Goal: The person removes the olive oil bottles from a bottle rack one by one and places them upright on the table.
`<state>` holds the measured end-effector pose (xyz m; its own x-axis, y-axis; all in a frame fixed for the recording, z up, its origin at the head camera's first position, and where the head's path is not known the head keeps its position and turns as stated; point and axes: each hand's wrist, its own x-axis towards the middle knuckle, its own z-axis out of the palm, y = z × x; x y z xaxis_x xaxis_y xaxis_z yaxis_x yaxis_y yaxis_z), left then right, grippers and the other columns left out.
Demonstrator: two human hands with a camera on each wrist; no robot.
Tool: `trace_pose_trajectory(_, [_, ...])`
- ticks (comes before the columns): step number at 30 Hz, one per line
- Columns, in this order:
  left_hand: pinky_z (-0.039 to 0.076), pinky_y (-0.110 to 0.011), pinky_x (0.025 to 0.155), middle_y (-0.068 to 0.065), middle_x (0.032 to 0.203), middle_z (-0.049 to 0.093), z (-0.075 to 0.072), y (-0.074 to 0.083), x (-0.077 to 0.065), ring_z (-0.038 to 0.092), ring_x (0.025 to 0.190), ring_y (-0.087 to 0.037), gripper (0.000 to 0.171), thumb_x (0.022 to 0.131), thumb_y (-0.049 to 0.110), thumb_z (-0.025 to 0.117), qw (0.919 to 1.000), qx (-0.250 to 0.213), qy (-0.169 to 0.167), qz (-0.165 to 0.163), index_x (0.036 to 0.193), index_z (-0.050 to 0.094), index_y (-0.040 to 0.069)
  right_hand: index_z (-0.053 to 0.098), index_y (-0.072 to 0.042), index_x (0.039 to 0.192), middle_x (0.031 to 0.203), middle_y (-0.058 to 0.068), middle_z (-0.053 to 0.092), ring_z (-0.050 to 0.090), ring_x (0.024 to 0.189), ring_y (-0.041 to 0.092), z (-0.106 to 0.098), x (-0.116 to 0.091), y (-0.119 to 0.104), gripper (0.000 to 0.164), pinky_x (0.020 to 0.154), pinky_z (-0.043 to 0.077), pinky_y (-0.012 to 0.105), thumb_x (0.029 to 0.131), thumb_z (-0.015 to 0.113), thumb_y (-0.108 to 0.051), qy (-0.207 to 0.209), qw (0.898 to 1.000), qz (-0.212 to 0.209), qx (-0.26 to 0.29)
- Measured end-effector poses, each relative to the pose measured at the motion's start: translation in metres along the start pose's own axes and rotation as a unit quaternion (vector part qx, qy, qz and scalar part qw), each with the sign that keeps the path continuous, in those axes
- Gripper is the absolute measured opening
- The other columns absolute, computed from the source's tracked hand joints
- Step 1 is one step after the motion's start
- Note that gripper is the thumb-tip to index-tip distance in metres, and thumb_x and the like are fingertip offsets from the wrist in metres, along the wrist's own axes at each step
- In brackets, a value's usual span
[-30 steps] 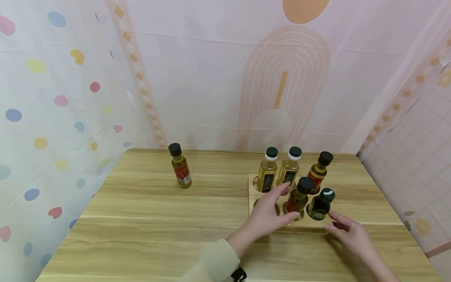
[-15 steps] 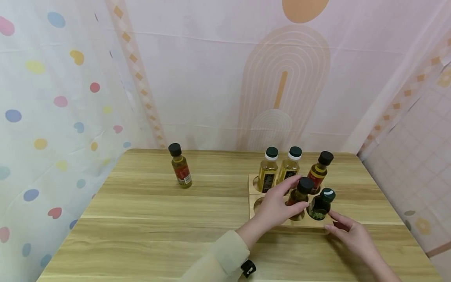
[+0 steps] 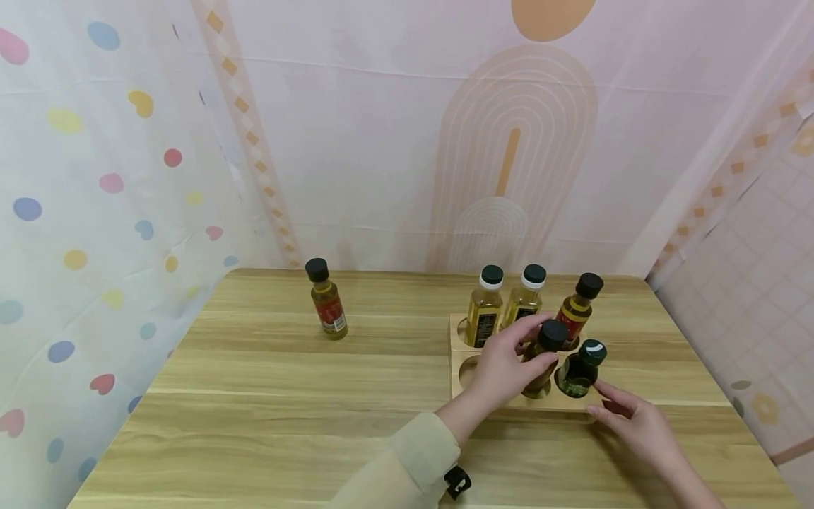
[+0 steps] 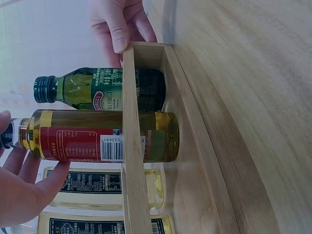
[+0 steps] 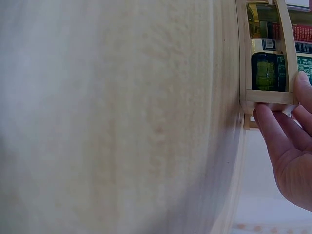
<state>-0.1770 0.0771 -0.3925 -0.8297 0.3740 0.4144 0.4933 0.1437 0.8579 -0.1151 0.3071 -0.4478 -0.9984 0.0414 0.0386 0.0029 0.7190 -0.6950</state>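
Note:
In the head view my left hand (image 3: 502,364) curls its thumb and fingers round the upper part of an oil bottle (image 3: 552,336) with a black cap. That bottle, red-labelled in the left wrist view (image 4: 68,141), stands in the front middle hole of a wooden bottle rack (image 3: 461,403). My right hand (image 3: 636,424) grips the rack's front right corner; in the right wrist view its thumb lies on the upper board and its fingers are at the end piece. A dark green bottle (image 3: 579,375) stands in the front right hole, beside my right fingers.
Two clear-sided oil bottles (image 3: 485,311) with green-and-white caps and a red-labelled bottle (image 3: 572,314) fill the rack's back row. The front left hole (image 3: 469,369) shows no bottle. Another red-labelled bottle (image 3: 329,307) stands alone on the wooden table (image 3: 286,424), near a curtain.
My left hand has moved a little to the right and its thumb and fingers have closed round the front middle bottle. My right hand has stayed at the rack's corner.

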Motion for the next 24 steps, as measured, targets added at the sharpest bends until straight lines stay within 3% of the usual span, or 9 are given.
trace_pose_trajectory(8, [0.048, -0.021, 0.078, 0.012, 0.109, 0.062, -0.0002, 0.0011, 0.0006, 0.055, 0.096, 0.001, 0.050, 0.082, 0.015, 0.071, 0.9999, -0.008, 0.007, -0.004, 0.127, 0.054, 0.029, 0.055, 0.000, 0.126, 0.124, 0.019, 0.055, 0.060, 0.096, 0.015, 0.0000, -0.0002, -0.0004, 0.058, 0.074, 0.046, 0.016, 0.084, 0.067, -0.037, 0.002, 1.000, -0.003, 0.000])
trace_pose_trajectory(15, [0.048, -0.020, 0.078, 0.012, 0.108, 0.063, -0.0002, 0.0003, 0.0001, 0.056, 0.095, 0.001, 0.050, 0.082, 0.015, 0.071, 0.9999, -0.014, 0.007, -0.006, 0.127, 0.055, 0.029, 0.054, 0.001, 0.127, 0.125, 0.020, 0.054, 0.059, 0.100, 0.025, -0.0003, -0.0008, -0.0018, 0.059, 0.074, 0.047, 0.017, 0.084, 0.067, -0.037, -0.004, 1.000, 0.004, 0.002])
trace_pose_trajectory(24, [0.048, -0.022, 0.079, 0.013, 0.107, 0.063, -0.0001, 0.0003, 0.0003, 0.056, 0.094, 0.001, 0.047, 0.081, 0.014, 0.072, 0.9997, -0.020, 0.012, -0.006, 0.123, 0.057, 0.028, 0.055, 0.001, 0.127, 0.124, 0.021, 0.054, 0.060, 0.099, 0.026, -0.0005, -0.0011, -0.0028, 0.059, 0.074, 0.048, 0.019, 0.083, 0.067, -0.038, -0.001, 1.000, 0.002, -0.001])
